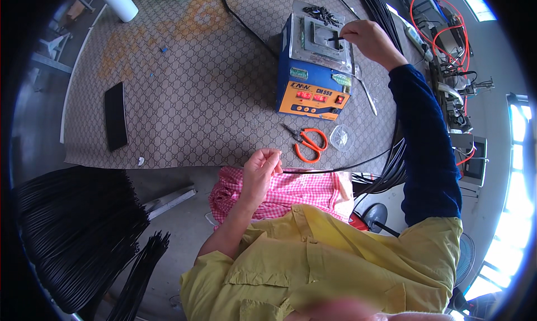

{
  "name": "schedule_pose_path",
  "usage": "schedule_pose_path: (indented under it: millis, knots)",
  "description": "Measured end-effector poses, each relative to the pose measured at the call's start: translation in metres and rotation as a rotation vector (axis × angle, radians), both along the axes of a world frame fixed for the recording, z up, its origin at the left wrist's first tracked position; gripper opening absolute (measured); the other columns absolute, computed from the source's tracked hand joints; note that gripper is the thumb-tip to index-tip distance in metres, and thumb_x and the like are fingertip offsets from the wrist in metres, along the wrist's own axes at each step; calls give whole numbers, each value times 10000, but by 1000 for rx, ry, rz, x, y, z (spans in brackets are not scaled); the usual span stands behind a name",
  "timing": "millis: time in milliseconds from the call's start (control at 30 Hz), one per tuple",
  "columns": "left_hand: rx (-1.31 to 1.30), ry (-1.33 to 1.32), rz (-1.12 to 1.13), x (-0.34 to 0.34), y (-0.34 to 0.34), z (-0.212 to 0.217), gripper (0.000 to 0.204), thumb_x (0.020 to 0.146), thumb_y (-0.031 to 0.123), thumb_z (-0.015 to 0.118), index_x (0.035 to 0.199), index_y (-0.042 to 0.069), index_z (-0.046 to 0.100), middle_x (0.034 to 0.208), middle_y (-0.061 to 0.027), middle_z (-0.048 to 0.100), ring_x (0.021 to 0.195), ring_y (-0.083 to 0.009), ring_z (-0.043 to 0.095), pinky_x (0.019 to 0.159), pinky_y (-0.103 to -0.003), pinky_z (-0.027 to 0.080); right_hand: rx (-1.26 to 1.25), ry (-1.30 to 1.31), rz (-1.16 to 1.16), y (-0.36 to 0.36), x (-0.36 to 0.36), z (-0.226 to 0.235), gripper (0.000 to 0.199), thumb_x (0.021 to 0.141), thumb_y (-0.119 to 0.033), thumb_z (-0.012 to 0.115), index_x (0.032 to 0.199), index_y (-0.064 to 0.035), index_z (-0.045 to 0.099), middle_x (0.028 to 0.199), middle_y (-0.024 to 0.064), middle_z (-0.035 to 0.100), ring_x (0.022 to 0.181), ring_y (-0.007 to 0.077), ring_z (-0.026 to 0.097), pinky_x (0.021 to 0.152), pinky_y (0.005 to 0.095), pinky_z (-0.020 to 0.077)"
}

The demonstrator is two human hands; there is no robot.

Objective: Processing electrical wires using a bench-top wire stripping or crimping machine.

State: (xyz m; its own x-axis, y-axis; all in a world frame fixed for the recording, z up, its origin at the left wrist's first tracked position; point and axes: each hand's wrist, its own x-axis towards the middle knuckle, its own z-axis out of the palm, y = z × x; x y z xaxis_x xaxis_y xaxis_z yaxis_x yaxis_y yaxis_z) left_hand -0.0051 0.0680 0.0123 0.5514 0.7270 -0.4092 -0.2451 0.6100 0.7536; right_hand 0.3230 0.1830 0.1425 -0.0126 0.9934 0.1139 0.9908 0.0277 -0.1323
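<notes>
My right hand reaches over a blue and orange solder pot at the back right of the table. Its fingers pinch a thin black cable end, pointing into the square well on top. At the table's near edge my left hand is closed, thumb against fingers, at the end of a black cable that runs off to the right. Whether both hands hold the same cable cannot be told. Orange-handled cutters lie between the left hand and the pot, beside a small clear dish.
A black phone lies at the table's left, with a white cup behind it. Dark scraps sit on the pot's rear ledge. A metal strip lies right of the pot. Bundled black cables hang at lower left.
</notes>
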Motion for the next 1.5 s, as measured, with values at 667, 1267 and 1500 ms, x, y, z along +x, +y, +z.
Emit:
schedule_pose_path:
  millis: [667,1267,1500]
  knots:
    - [181,-58,-48,21,-7,67,102,846,82,517,910,6,536,712,-7,523,622,-51,464,573,-176,374,-92,1831,-34,-135,-55,8,90,826,-68,536,905,-49,576,662,-9,459,551,81,356,497,200,290]
    - [387,-176,-62,30,-10,123,132,868,134,497,940,29,533,735,-7,527,674,-69,487,628,-199,381,232,1322,72,-190,-110,6,170,757,65,575,903,-13,615,861,11,597,841,90,551,774,220,451]
    - [275,-217,-42,31,-11,133,170,870,175,500,948,27,536,763,-6,539,676,-71,497,638,-198,395,159,1366,-4,-197,-118,8,157,771,33,579,913,-18,619,805,-15,577,754,59,539,680,192,450]
